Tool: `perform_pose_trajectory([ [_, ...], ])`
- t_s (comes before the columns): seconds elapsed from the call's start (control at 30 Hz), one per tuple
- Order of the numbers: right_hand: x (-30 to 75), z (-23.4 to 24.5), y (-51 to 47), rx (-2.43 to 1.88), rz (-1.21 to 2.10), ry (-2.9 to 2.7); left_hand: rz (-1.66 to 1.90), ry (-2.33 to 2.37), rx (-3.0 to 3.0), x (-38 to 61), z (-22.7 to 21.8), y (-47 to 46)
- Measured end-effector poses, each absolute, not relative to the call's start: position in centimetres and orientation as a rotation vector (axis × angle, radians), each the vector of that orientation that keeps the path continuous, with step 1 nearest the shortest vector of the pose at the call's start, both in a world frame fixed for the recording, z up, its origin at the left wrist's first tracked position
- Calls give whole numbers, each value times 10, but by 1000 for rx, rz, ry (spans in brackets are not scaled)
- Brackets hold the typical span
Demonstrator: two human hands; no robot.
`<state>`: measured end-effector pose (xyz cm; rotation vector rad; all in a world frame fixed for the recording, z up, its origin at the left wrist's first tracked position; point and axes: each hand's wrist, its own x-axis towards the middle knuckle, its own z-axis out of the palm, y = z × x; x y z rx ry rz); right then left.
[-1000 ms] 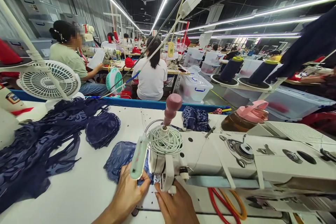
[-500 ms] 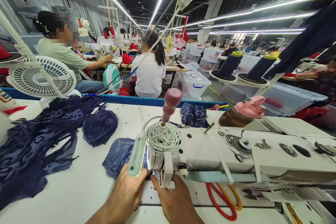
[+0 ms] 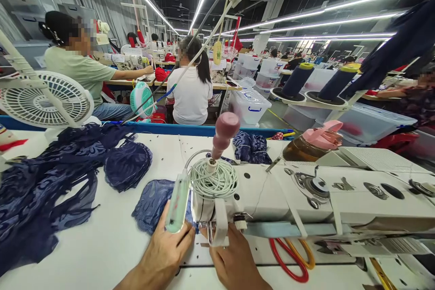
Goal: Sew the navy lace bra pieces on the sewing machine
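Note:
My left hand [image 3: 166,247] is closed at the edge of a navy lace fabric piece [image 3: 151,206], which lies flat left of the sewing machine's needle area. A pale green light stick [image 3: 176,208] hides part of its fingers. Close beside the presser foot, my right hand [image 3: 234,256] has its fingers curled in under the head of the sewing machine [image 3: 268,195]. The machine head covers those fingertips, so what they pinch is hidden. A coil of pale green cord [image 3: 213,179] sits on the machine, and a dull pink knobbed handle [image 3: 226,133] rises from it.
Navy lace strips [image 3: 57,181] and stacked lace cups [image 3: 127,165] lie to the left. Red-handled scissors [image 3: 288,263] rest near the machine. A pink-lidded bottle [image 3: 314,142], thread cones [image 3: 299,79] and a white fan [image 3: 47,99] stand around. Two people sit ahead.
My left hand's fingers have spread forward a little over the lace piece. My right hand has shifted slightly to the right, its fingers curling under the machine head. The whole view has moved slightly.

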<state>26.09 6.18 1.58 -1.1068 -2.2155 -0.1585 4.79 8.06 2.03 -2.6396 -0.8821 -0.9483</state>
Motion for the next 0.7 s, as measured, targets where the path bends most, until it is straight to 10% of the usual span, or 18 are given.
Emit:
perform_pose_trajectory([
  [0.7, 262, 14, 58, -1263, -155, -2253, -1013, -835, -2625, 43, 19, 84],
])
